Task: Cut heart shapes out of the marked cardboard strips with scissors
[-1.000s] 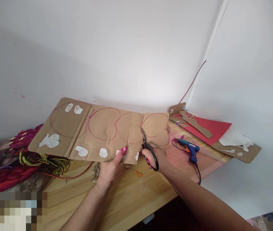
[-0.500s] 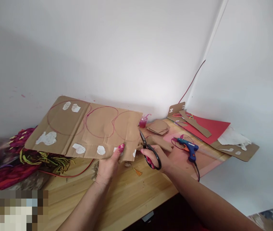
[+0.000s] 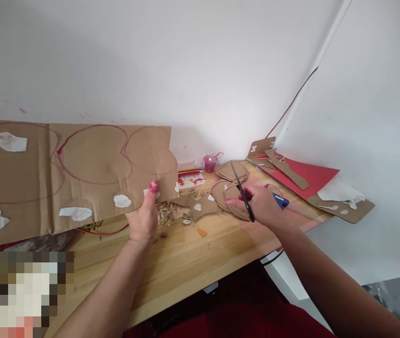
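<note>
My left hand (image 3: pixel 145 213) grips the lower right edge of a large folded cardboard sheet (image 3: pixel 94 155), thumb on its front face. Reddish outlines of rounded shapes run across the sheet, and torn white paper patches stick to it. In my right hand (image 3: pixel 261 202) is a pair of black-handled scissors (image 3: pixel 241 190), blades pointing up and away, apart from the sheet. Below the scissors lies a cut cardboard piece (image 3: pixel 220 190) with a drawn outline. Behind them sits a stack of rounded cardboard pieces (image 3: pixel 226 172).
A blue glue gun (image 3: pixel 280 201) is partly hidden behind my right hand. A cup of pink paint (image 3: pixel 210 163) stands near the wall. Red paper (image 3: pixel 314 176) and cardboard scraps lie at the right. Small brown pieces (image 3: pixel 167 215) and an orange scrap (image 3: pixel 200 231) are on the wooden table (image 3: pixel 182 263).
The cardboard sheet has moved left and closer with my left hand. My right hand has carried the scissors right, away from the sheet's edge. Brown pieces behind the sheet now show.
</note>
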`<state>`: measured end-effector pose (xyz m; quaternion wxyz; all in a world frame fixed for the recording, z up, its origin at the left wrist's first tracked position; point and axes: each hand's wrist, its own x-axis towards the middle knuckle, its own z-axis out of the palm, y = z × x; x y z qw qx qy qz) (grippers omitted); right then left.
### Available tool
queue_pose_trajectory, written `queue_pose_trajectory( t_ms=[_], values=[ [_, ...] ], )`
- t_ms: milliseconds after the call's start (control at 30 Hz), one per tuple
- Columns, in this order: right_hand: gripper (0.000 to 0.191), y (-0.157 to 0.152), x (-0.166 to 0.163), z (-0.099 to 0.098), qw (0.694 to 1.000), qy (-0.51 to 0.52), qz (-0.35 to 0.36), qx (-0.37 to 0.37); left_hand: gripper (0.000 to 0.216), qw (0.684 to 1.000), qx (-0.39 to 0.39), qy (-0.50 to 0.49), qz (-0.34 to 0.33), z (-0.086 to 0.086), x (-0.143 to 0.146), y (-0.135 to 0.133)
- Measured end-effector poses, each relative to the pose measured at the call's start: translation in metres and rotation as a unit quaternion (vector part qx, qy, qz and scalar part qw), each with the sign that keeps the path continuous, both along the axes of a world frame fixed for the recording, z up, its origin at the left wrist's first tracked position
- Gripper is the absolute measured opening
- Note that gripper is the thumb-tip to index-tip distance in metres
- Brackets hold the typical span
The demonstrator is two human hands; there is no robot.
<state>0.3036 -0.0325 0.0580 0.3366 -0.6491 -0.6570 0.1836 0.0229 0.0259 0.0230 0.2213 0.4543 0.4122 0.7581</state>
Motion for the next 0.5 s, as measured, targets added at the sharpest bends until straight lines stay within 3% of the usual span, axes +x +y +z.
queue_pose_trajectory(
  t_ms=[67, 167, 333, 500],
  values=[
    [0.035, -0.001, 0.004, -0.009, 0.993, -0.119, -0.014, 0.009, 0.058, 1.0, -0.001, -0.001, -0.004, -0.001, 0.0, 0.001],
    [0.024, -0.002, -0.009, -0.029, 0.978, -0.206, -0.003, -0.016, 0.057, 1.0, 0.001, -0.001, -0.01, -0.004, -0.001, 0.002],
    [0.009, 0.007, -0.035, -0.047, 0.967, -0.236, 0.091, -0.006, 0.056, 0.999, 0.043, -0.015, 0.011, -0.006, -0.001, 0.007],
    [0.013, 0.018, -0.033, -0.054, 0.965, -0.233, 0.121, -0.007, 0.053, 0.998, 0.048, -0.017, 0.026, 0.0, 0.001, 0.009]
  ],
)
